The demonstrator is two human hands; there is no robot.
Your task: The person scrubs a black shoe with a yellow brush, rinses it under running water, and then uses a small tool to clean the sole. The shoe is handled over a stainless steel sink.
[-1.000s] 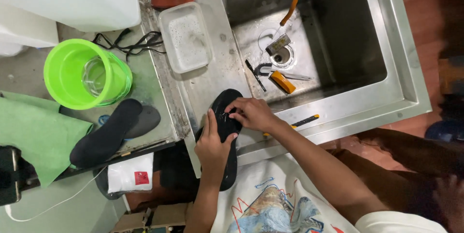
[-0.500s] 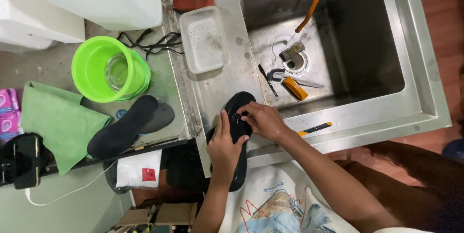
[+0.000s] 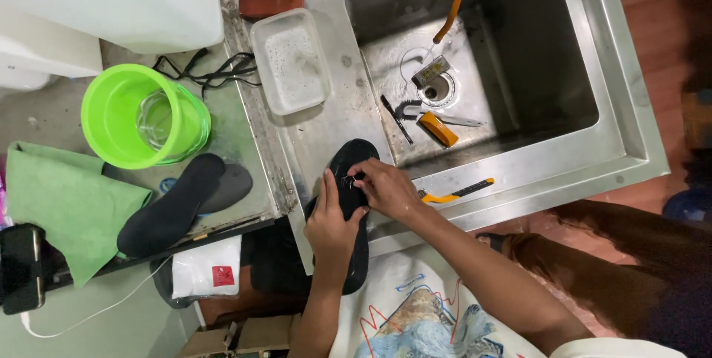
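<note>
A black shoe insole (image 3: 354,159) lies on the steel sink rim (image 3: 326,128), its near end hanging over the front edge. My left hand (image 3: 331,226) grips the insole's middle from the near side. My right hand (image 3: 386,189) rests on the insole just to the right, fingertips pinching a small dark object against its surface. What that object is, I cannot tell.
A second black insole (image 3: 172,206) lies left, by a green bucket (image 3: 141,115) and green cloth (image 3: 67,206). A clear plastic tub (image 3: 291,60) sits on the drainboard. The basin (image 3: 475,54) holds an orange hose, brushes and a scraper. A yellow-handled tool (image 3: 454,195) lies on the front rim.
The view has shifted so the scene sits lower and to the right. Both hands stay on the insole, with the right fingers still working at its upper middle.
</note>
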